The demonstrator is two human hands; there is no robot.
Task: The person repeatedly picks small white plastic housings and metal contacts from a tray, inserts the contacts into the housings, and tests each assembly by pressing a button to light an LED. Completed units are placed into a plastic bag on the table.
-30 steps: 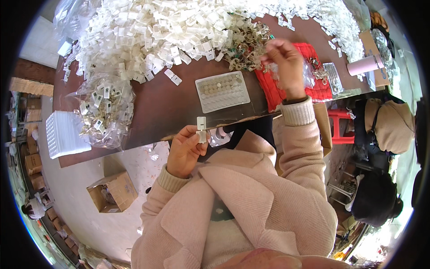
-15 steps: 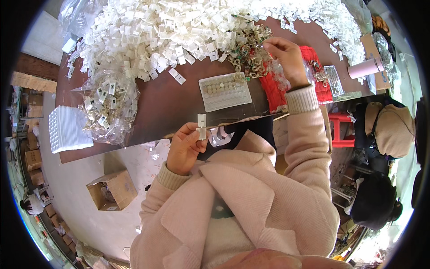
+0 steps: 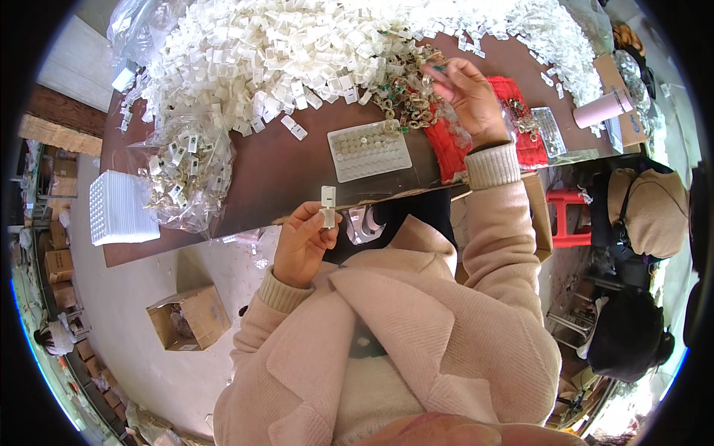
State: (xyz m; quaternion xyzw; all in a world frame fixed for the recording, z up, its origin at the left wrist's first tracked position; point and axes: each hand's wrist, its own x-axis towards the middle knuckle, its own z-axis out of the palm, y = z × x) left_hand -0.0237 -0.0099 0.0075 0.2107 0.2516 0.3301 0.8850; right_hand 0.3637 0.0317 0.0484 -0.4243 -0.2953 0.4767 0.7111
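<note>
My left hand point(image 3: 300, 239) pinches a small white hinged case point(image 3: 328, 197) that stands unfolded above its fingertips, just off the table's near edge. My right hand point(image 3: 472, 100) reaches over a heap of small metallic, ring-like trinkets point(image 3: 405, 93), some with green bits. Its fingers are drawn together near a tiny greenish piece, too small to make out. Beneath that arm lies a red cloth point(image 3: 446, 152) with clear plastic on it. Between the hands sits a clear tray point(image 3: 398, 160) with round cells, its far rows holding small round pieces.
A large mound of white cases point(image 3: 260, 56) covers the far side of the brown table point(image 3: 275, 167). At left are a plastic bag of cases point(image 3: 190, 186) and stacked white trays point(image 3: 119, 212). A pink cup point(image 3: 601, 108) lies at right; a cardboard box point(image 3: 190, 316) is on the floor.
My right hand has shifted slightly left and turned over the trinket heap, its fingers now near a greenish piece. My left hand still holds the white case. The whole view has moved a little.
</note>
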